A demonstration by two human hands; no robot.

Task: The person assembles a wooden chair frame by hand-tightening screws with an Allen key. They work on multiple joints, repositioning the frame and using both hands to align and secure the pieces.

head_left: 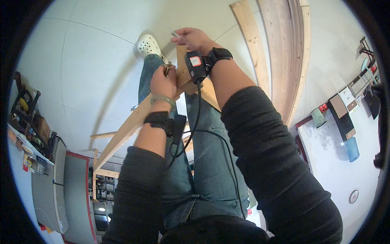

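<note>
My left hand [163, 81] is closed around several small brass-coloured metal pieces [167, 69], too small to name surely. It rests beside the upper end of a pale wooden frame [126, 127] that stands between my legs. Just beyond the frame's end, my right hand [196, 39] pinches a thin, light-coloured rod [174, 33] between thumb and fingers. A small brass-coloured fitting [184, 70] is set in the wood near the joint. Strapped to my right wrist is a black box [196, 67] with a cable [199, 110]; another black device [177, 129] is on my left wrist.
Long wooden boards [280, 49] lie on the floor to the right, with a single plank [254, 42] beside them. My white clog [149, 45] is on the tiles ahead. Clutter and a grey cabinet [76, 195] line the left; a blue container [352, 149] is at right.
</note>
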